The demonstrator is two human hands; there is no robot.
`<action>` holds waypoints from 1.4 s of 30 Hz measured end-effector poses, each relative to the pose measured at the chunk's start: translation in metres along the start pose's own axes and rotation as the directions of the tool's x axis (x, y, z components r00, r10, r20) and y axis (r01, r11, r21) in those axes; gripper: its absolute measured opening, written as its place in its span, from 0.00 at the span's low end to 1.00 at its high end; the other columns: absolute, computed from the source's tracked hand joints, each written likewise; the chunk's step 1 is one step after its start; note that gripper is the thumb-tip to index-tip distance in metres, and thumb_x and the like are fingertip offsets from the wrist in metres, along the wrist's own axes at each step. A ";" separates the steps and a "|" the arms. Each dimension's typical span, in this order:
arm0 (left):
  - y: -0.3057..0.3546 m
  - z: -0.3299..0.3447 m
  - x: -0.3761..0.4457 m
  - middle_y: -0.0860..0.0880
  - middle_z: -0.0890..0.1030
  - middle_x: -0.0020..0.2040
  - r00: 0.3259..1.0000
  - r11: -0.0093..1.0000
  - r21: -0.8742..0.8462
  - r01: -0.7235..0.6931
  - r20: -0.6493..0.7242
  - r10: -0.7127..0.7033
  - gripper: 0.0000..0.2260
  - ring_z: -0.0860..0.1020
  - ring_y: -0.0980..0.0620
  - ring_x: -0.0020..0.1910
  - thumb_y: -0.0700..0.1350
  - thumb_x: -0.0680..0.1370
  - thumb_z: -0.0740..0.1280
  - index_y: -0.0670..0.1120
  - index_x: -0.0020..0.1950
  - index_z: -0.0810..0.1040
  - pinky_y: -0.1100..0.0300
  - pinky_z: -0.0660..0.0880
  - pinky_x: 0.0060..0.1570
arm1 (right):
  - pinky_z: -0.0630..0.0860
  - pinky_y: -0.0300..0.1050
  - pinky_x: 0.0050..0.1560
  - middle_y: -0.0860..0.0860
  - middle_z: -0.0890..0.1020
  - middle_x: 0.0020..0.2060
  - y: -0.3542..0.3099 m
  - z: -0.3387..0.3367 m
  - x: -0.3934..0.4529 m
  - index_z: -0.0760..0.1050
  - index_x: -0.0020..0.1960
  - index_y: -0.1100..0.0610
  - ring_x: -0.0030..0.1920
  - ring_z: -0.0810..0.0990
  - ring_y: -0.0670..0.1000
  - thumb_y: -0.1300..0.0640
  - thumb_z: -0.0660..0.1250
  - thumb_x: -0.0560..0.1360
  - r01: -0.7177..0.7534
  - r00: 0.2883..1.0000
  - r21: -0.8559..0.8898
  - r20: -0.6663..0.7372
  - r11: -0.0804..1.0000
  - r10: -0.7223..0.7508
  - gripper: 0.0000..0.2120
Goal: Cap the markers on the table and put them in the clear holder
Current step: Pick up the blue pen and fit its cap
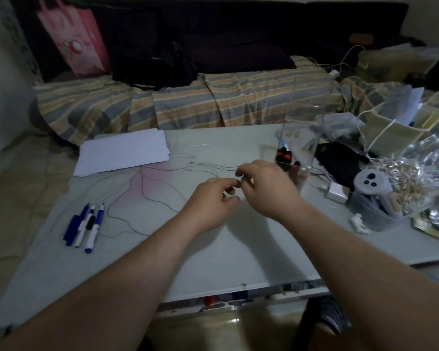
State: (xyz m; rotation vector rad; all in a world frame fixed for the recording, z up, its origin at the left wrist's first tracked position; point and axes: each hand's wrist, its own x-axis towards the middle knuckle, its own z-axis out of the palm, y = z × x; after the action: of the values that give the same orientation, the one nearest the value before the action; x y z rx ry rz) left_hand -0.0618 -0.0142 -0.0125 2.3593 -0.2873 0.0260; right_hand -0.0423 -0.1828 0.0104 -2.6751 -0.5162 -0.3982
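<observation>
Three markers (86,225) lie side by side on the left of the glass table (213,249), blue and white, tips pointing away from me. The tall clear holder (306,115) stands at the table's right rear with several markers (284,158) in its bottom. My left hand (208,203) and my right hand (268,188) hover close together over the table's middle, just left of the holder's base. The left thumb and fingers are loosely curled apart with nothing visible in them. The right hand's fingers curl downward and hide whatever is under them.
A stack of white paper (123,153) lies at the table's back left. The right side is crowded: a white controller in a tub (373,188), plastic bags (421,173), a black case (340,158), a white charger (336,191). A striped sofa (188,102) runs behind.
</observation>
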 end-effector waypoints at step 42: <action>-0.125 -0.062 -0.054 0.58 0.82 0.39 0.916 0.925 0.238 0.295 0.207 -0.345 0.12 0.79 0.61 0.39 0.47 0.67 0.79 0.56 0.49 0.85 0.67 0.71 0.39 | 0.76 0.47 0.51 0.55 0.83 0.56 -0.105 0.114 -0.010 0.81 0.60 0.51 0.58 0.78 0.57 0.53 0.60 0.77 -0.073 0.822 0.012 0.566 0.997 0.054 0.16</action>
State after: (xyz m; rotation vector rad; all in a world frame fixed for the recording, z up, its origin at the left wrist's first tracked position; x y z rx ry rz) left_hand -0.0838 0.1264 -0.0582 2.5876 -0.0079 -0.4164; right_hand -0.0711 -0.0481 -0.0610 -2.7426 -0.5841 0.4489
